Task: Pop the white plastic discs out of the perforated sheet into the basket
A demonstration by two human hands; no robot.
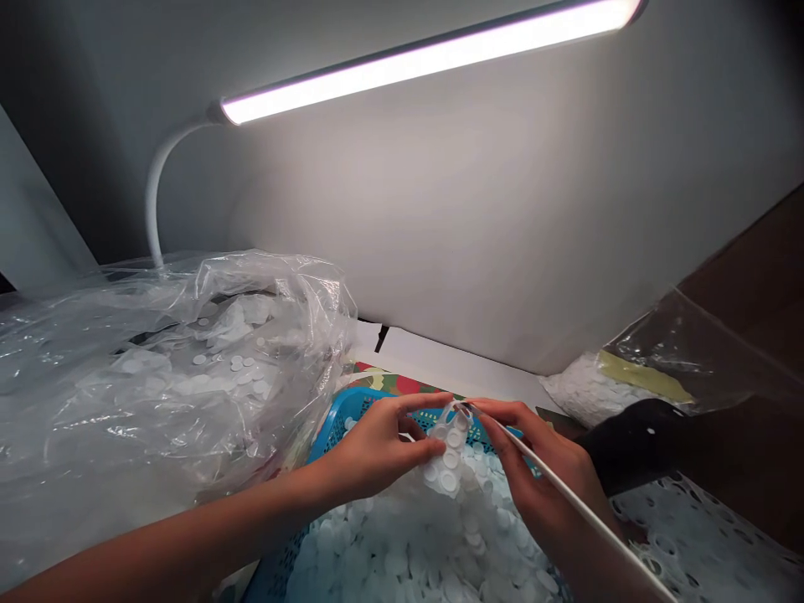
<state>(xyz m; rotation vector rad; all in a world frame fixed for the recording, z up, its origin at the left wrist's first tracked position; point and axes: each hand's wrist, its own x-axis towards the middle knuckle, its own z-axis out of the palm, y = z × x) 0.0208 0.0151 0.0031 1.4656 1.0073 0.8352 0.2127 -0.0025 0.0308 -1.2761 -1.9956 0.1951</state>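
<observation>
A small translucent white sheet dotted with round discs [448, 469] hangs from my left hand [383, 444], pinched between thumb and fingers. Beside it, my right hand [540, 461] grips a long thin white stick [581, 507], whose tip meets the sheet's upper edge. The stick slants down to the lower right. Both hands are over a blue perforated basket [323, 440] that holds a heap of white translucent discs [402, 553].
A large clear plastic bag [188, 402] with loose discs lies on the left. A lit lamp [433, 59] stretches overhead. At right are a bag of white pieces [590, 389], a dark object [641, 444] and punched white sheets [697, 536].
</observation>
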